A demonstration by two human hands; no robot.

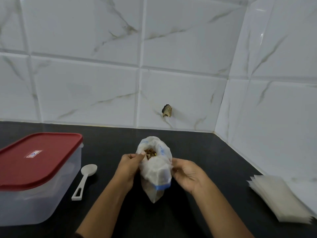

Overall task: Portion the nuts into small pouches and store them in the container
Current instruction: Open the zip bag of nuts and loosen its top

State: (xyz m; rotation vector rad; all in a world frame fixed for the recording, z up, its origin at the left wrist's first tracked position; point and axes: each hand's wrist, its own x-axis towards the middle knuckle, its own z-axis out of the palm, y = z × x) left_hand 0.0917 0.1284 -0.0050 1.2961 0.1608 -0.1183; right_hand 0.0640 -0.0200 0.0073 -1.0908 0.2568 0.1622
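Observation:
A white plastic bag of nuts [155,170] stands upright in the middle of the dark counter, its mouth open with brown nuts [151,154] showing inside. My left hand [128,167] pinches the bag's left rim. My right hand [187,174] grips the bag's right side with curled fingers. A clear container with a red lid [36,170] sits shut at the left. A white plastic spoon [84,181] lies between the container and the bag. A stack of small clear pouches [281,198] lies at the right edge.
The dark counter [197,146] meets white marble-look wall tiles at the back and right, forming a corner. A small dark chipped hole [166,110] marks the back wall above the bag.

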